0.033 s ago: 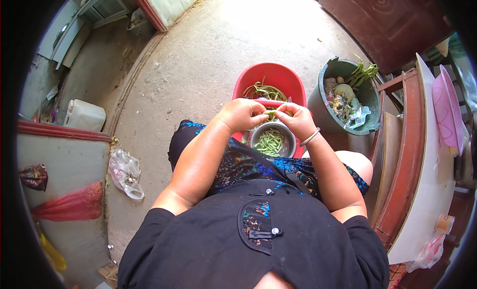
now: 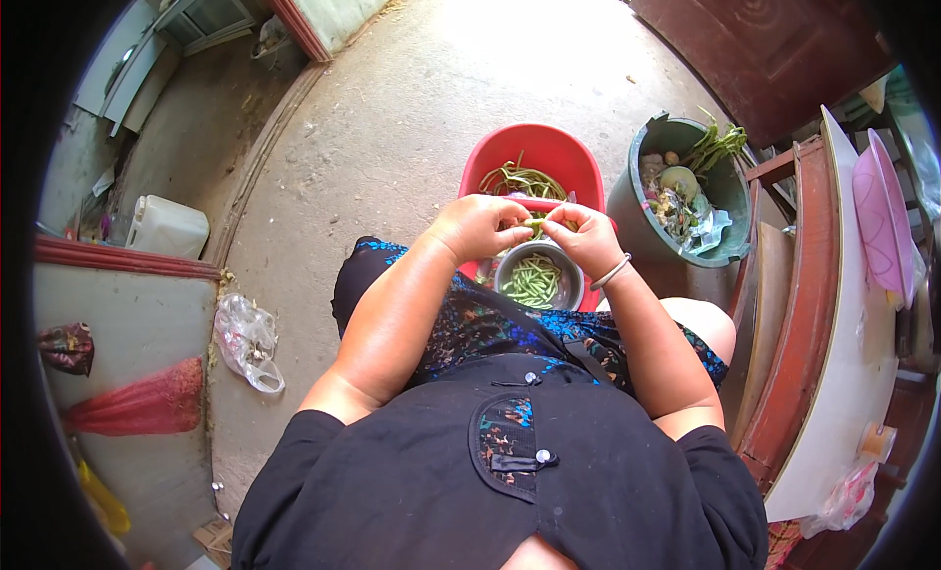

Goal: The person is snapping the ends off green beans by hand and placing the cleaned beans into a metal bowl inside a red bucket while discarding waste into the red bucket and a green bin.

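the left hand [image 2: 477, 227] and the right hand [image 2: 585, 239] are meeting just above the small steel bowl [image 2: 537, 281], w/ fingers of both closed together on one green bean [image 2: 536, 223] that is running between them. the bowl is sitting on the person's lap and is holding short cut bean pieces. just behind the bowl, touching or nearly touching its far rim, a red basin [image 2: 537, 156] is standing on the concrete floor [image 2: 392, 119] w/ long whole beans inside.

to do this step well, i think both hands should be keeping the bean right over the bowl, so each snapped piece is dropping inside and not on the lap. the pinch should be staying close to the break point, thumbs near each other, so the bean is breaking clean & short. the bowl is resting on cloth only, so pressing down on its rim could be tipping it.

to the right of the bowl and further away, a dark green bucket [image 2: 676, 193] is holding vegetable scraps and some green stalks. further right of it a wooden stand w/ a white top [image 2: 843, 305] is carrying a pink plate [image 2: 879, 222].

hard to see: the bean's middle is covered by the fingertips, so i cannot tell if it is already broken or whole. the near wall of the basin is hidden behind the hands. a bracelet [image 2: 610, 273] is sitting on the right wrist.
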A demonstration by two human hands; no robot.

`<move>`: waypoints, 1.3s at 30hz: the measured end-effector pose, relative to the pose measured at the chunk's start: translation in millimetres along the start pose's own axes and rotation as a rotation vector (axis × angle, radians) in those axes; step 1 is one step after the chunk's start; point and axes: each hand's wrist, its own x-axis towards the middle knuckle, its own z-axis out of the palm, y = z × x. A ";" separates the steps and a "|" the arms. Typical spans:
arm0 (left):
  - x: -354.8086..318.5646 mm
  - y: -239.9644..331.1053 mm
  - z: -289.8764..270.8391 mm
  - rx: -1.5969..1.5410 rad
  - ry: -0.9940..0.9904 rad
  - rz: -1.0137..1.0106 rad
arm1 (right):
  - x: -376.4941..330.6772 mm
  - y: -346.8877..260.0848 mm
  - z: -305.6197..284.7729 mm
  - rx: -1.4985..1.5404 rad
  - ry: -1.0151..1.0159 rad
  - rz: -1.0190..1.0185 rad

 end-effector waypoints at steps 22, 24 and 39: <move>3.7 -15.1 -4.8 -0.198 0.293 0.043 | 14.7 30.4 -19.0 -0.499 0.189 0.022; 2.9 -18.1 -7.0 -0.217 0.306 0.023 | 16.5 29.0 -33.9 -0.546 0.223 0.093; -1.0 -22.4 -12.2 -0.139 0.319 0.023 | 8.0 2.4 -233.3 -1.017 0.713 0.279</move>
